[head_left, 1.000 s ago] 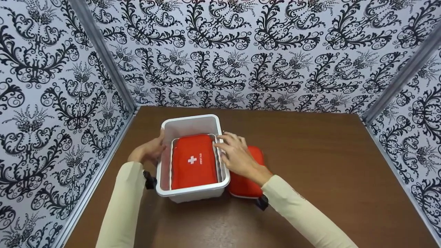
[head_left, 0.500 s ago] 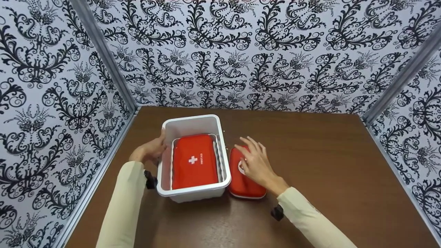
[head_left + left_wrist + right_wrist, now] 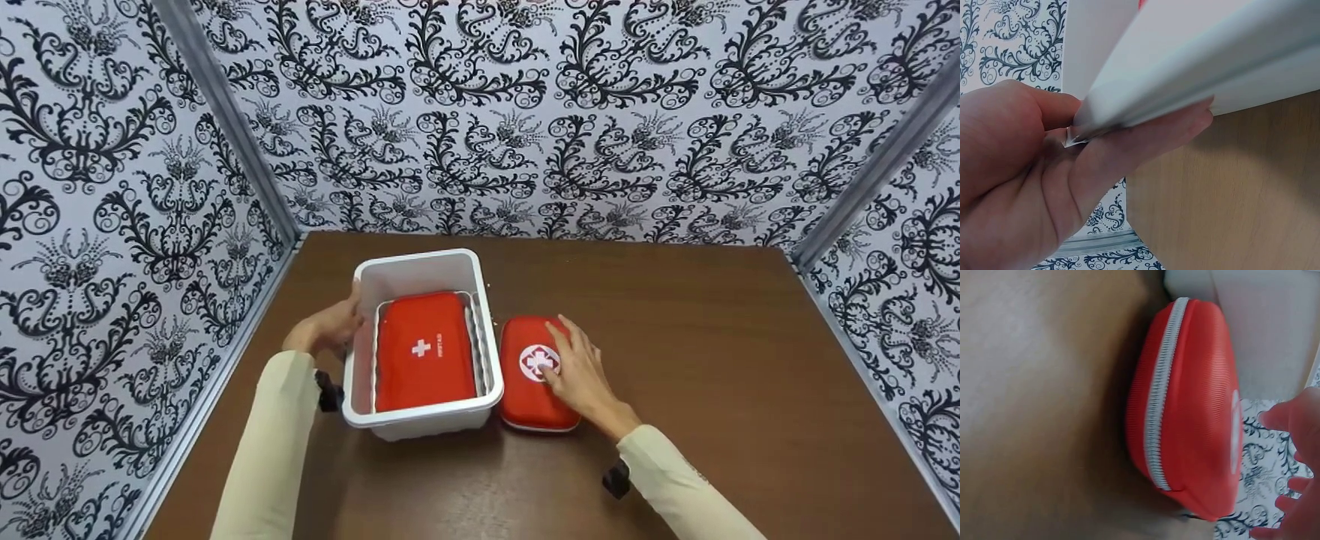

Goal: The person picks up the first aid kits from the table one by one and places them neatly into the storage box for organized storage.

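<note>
My left hand (image 3: 330, 324) grips the left side of a white plastic bin (image 3: 427, 415). In the left wrist view, the thumb is on one side of the bin's rim and the fingers are on the other. Inside the bin lies a red first aid pouch (image 3: 424, 382) with a white cross. A red zippered first aid case (image 3: 534, 403) with a round white emblem lies against the bin's right side. Over the right part of this case is my right hand (image 3: 589, 375), fingers spread. The right wrist view shows the fingertips apart from the case (image 3: 1196, 410).
Around the pouch in the bin shows a clear, wavy-edged thing (image 3: 480, 352). The brown table (image 3: 712, 360) extends right of the case. Patterned walls (image 3: 525, 150) with grey frame posts (image 3: 225, 120) enclose the back and sides.
My right hand has moved from the bin's right rim rightward and down over the red case, uncovering its emblem. The left hand has stayed on the bin.
</note>
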The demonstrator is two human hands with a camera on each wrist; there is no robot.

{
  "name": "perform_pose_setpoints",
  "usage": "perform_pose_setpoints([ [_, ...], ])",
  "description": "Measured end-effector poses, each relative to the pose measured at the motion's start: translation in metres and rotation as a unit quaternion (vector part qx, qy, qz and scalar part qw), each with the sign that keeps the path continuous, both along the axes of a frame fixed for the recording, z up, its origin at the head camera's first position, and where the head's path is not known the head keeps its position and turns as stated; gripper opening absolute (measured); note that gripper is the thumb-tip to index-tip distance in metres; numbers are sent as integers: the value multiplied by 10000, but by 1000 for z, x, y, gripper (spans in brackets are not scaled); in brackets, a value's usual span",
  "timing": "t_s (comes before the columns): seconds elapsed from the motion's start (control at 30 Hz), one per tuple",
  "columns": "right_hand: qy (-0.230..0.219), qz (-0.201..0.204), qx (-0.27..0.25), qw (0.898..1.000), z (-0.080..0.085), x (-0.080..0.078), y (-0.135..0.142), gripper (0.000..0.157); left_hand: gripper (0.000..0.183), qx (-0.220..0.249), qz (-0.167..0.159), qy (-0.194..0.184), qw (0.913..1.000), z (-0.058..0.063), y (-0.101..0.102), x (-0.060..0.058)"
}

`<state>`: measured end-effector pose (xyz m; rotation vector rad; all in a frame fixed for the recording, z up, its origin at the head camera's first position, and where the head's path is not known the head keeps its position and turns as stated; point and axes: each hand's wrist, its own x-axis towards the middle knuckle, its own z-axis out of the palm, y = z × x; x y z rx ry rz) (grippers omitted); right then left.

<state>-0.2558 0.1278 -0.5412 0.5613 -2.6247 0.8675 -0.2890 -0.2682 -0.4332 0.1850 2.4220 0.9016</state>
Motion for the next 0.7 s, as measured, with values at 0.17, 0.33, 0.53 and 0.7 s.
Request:
perform_pose_setpoints([
  [0.17,-683,-173,-176,9974,-7,3,3,76,74,184,412,259,9986,-4,-1,0],
  [0.33,-1523,-505,-525,9856,-8,2,5,90,76,596,694,-23,9958,-5,0,1],
  [0.53,-2493,-955,-891,9596,-11,-2,9,102,77,921,954,-334,9906,-6,2,4],
  [0.7,-3079,-1152,-1204,9367,-11,-5,12,87,80,1024,909,-385,9898,-8,4,5],
])
